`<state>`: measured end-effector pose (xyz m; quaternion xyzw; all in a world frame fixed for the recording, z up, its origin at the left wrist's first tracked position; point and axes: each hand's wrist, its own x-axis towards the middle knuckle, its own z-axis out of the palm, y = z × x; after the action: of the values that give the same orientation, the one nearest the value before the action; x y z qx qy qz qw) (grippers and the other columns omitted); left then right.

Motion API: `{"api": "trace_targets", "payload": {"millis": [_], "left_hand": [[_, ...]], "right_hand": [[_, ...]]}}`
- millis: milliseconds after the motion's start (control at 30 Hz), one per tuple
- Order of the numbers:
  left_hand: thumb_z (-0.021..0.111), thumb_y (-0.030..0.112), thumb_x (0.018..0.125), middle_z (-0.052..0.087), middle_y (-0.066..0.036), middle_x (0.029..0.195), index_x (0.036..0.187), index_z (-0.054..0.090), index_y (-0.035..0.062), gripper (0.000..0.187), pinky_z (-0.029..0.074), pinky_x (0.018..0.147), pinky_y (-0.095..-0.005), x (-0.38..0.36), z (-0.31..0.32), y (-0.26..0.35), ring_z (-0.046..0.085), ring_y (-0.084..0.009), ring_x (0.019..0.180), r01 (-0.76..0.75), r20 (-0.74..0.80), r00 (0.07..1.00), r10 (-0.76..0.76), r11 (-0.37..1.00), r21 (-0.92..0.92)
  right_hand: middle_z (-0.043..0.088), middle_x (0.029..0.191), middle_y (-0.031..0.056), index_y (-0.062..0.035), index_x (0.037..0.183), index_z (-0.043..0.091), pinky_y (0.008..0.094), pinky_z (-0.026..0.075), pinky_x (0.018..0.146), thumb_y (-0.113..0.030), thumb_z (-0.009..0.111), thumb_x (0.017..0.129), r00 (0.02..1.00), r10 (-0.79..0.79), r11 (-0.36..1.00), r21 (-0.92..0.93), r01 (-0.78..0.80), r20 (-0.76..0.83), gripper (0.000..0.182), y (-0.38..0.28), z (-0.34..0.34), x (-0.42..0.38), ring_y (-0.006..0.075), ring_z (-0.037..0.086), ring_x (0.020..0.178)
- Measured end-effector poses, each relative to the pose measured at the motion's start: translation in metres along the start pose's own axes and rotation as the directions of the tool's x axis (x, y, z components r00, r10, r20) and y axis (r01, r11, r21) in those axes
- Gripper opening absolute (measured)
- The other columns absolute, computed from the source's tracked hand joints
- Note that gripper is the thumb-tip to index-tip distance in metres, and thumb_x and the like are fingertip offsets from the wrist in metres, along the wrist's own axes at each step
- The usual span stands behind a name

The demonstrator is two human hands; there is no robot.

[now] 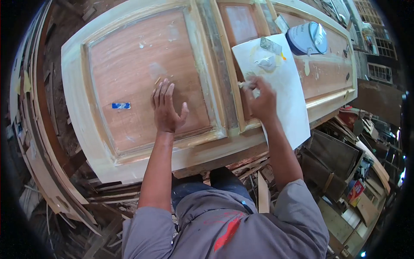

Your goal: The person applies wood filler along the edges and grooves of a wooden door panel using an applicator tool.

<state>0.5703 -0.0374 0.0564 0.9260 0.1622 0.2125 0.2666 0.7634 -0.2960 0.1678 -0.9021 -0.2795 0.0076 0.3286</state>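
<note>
A wooden door (142, 125) with recessed panels lies flat before me. My left hand (167, 108), its fingers spread, lies on the reddish-brown left panel. My right hand (261, 97) is closed and somewhat blurred by motion, above the edge of a white board (286, 110). Something small and pale (243, 84) shows at its fingertips; I cannot make out what it is. On that board, beyond my right hand, are a dollop of whitish paste (266, 64) and a flat greyish scraper-like piece (271, 45).
A paint can (304, 39) with a white tube (319, 34) on top stands on the door's right part. A small blue-and-white piece (121, 105) lies on the left panel. Long boards (47, 164) line the left side; wood scraps and boxes (355, 190) clutter the right.
</note>
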Motion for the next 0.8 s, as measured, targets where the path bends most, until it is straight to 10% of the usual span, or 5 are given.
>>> {"api": "trace_targets", "payload": {"millis": [233,533,800], "left_hand": [[0.073,0.028,0.087,0.049,-0.022,0.167,0.157,0.050,0.0072,0.077,0.028,0.132,-0.0580,0.002,0.000,0.001,0.042,-0.0416,0.159,0.001,0.010,1.000,-0.001,0.999,0.032],[0.072,0.029,0.087,0.050,-0.021,0.167,0.157,0.051,0.0071,0.076,0.029,0.132,-0.0573,0.002,0.003,-0.001,0.042,-0.0401,0.159,-0.004,0.003,1.000,0.004,0.999,0.049],[0.073,0.028,0.085,0.050,-0.021,0.168,0.157,0.052,0.0070,0.078,0.028,0.132,-0.0567,0.000,0.002,0.000,0.043,-0.0400,0.158,0.024,0.022,0.999,-0.025,0.999,0.043]], "right_hand": [[0.079,0.103,0.0156,-0.0065,0.126,0.075,0.0452,0.059,0.095,-0.001,0.078,0.088,0.980,0.185,0.981,-0.049,-0.189,-0.069,0.039,0.068,-0.038,0.027,0.0320,0.076,0.098],[0.077,0.105,0.0155,-0.0145,0.128,0.077,0.0482,0.056,0.095,-0.002,0.076,0.091,0.963,-0.160,0.918,-0.325,0.225,0.216,0.039,0.077,-0.024,0.047,0.0382,0.070,0.105],[0.077,0.105,0.0158,-0.0155,0.128,0.077,0.0466,0.056,0.094,-0.002,0.073,0.094,0.947,-0.011,0.946,-0.302,0.114,0.321,0.037,0.058,-0.044,0.024,0.0364,0.071,0.104]]}}
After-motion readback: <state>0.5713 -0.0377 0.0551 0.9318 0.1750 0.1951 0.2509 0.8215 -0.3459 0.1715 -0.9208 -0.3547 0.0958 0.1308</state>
